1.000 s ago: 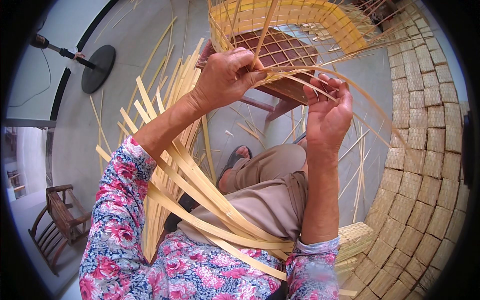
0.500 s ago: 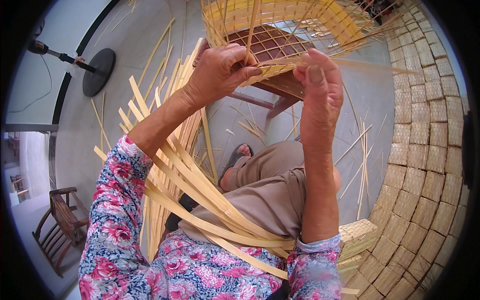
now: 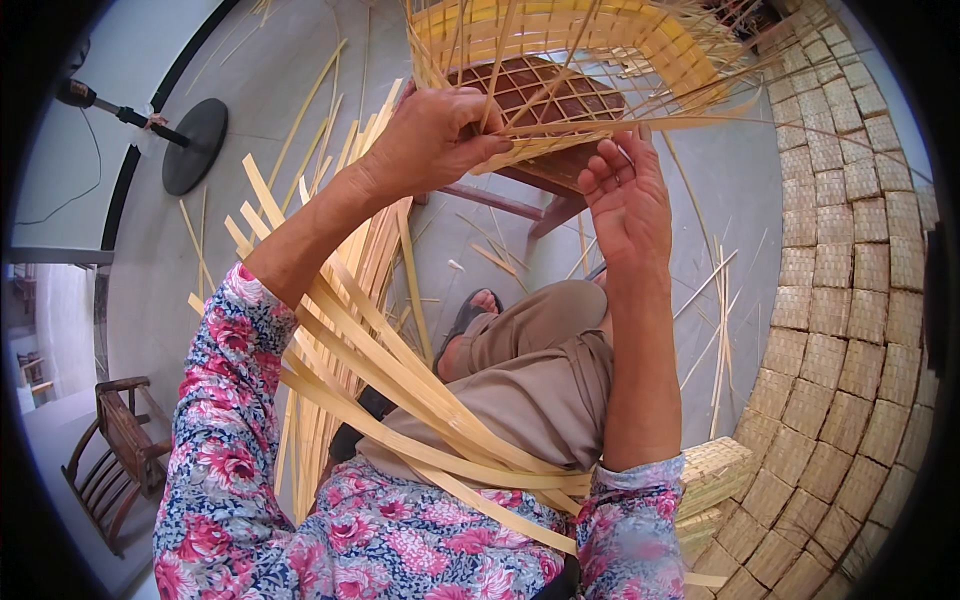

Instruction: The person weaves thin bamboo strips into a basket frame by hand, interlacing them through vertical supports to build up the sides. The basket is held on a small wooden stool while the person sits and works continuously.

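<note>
A half-woven bamboo basket with open lattice and yellow bands rests on its side above my knees. My left hand pinches at its near edge, thumb and forefinger closed on a thin bamboo strip. That strip runs rightward along the edge, its loose end curving up. My right hand, palm toward me, meets the strip at its fingertips, the other fingers loosely curled. How firmly it grips is partly hidden. Upright slivers stick out of the basket near my left hand.
A dark red wooden stool supports the basket. Long bamboo strips lie across my lap and left side. Stacked woven blocks line the right. A round black stand base and a wooden chair are at left. Loose slivers litter the floor.
My right hand has lowered and turned, its palm now more visible, and shifted slightly left. The strip lies closer along the basket edge. My left hand has moved slightly left.
</note>
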Available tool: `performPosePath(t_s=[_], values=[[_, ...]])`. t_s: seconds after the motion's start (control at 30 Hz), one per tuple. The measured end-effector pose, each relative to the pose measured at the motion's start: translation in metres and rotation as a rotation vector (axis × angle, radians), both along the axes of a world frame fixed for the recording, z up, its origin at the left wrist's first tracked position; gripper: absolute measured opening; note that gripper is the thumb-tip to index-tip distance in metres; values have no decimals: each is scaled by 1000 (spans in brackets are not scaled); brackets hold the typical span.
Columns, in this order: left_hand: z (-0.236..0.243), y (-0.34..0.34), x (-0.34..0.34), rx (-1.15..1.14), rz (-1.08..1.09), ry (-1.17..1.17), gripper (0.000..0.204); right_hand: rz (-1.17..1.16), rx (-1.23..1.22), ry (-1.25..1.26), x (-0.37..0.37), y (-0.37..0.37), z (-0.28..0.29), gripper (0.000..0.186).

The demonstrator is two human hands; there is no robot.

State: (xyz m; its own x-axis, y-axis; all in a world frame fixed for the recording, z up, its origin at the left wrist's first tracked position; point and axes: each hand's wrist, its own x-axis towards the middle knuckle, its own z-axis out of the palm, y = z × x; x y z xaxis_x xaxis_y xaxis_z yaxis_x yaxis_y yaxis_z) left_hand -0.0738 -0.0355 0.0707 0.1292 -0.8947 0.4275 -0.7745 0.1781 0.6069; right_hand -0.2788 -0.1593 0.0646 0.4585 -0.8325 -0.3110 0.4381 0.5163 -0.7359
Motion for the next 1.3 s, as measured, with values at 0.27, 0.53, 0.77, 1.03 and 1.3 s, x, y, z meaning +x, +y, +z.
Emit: performPosePath(t_s=[0.27,0.53,0.77,1.03,1.3], values=[[-3,9,7,23,-3,39,12,23,-46,-83,10,-11,-4,14],[-1,12,5,5,79,72,9,-1,-180,-8,8,-10,-7,11],[-5,12,6,-1,74,30,5,-52,8,-46,11,-22,-28,10],[-7,13,9,49,91,37,10,-66,7,-9,16,-21,-30,11],[-18,21,21,-64,145,89,20,88,-45,-15,14,-15,-31,13]])
